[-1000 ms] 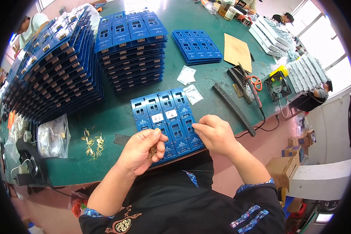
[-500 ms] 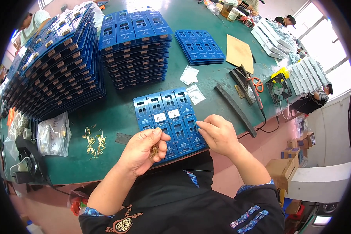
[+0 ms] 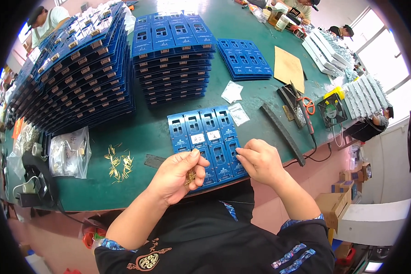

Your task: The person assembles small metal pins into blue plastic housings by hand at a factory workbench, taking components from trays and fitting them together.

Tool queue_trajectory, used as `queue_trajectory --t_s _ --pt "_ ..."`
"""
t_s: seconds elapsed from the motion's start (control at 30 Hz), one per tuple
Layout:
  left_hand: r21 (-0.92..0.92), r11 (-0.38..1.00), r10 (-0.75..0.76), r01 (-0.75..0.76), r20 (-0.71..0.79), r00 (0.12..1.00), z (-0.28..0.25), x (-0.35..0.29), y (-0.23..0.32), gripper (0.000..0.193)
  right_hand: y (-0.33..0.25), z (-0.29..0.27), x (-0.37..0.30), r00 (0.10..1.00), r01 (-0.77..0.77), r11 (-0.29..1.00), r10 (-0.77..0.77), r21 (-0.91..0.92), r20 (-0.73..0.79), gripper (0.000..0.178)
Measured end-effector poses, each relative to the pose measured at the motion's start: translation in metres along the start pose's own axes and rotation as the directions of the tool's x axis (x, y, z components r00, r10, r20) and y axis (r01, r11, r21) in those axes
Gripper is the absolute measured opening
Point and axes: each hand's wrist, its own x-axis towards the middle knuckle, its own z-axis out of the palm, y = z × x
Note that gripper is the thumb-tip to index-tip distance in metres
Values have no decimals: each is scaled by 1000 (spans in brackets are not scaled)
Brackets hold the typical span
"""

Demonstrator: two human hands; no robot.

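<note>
A blue circuit board panel [image 3: 209, 147] with rectangular cutouts and two white labels lies flat on the green table in front of me. My left hand [image 3: 178, 178] is curled over its lower left part, holding a small bunch of gold pins [image 3: 190, 176] in the fingers, thumb on top. At the panel's right edge, my right hand [image 3: 262, 163] has thumb and fingertips pinched together. Whatever sits between those fingertips is too small to make out. More loose gold pins [image 3: 118, 164] are scattered on the table left of the panel.
Tall stacks of blue boards [image 3: 173, 68] rise at the back left, with a lower stack [image 3: 244, 59] farther right. A dark bar [image 3: 283, 134], a soldering iron [image 3: 310, 123], orange scissors [image 3: 308, 105] and a small fan [image 3: 332, 111] are to the right. A plastic bag [image 3: 71, 153] lies left.
The whole scene has shifted slightly to the right in the picture. Both hands keep nearly the same places over the panel, the left still holding the gold pins.
</note>
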Motion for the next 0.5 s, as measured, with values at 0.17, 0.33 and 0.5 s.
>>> queue_trajectory --t_s 0.17,0.33,0.5 --pt "7 1000 -9 9 3 1000 5 2 -4 32 -15 -8 20 995 -46 991 57 122 -85 18" --pt "24 998 -53 52 51 997 12 5 -9 32 -33 0 44 976 -218 765 164 605 145 13" --pt "12 998 -60 59 37 998 15 5 -10 33 -32 10 39 954 -299 639 175 709 245 11"
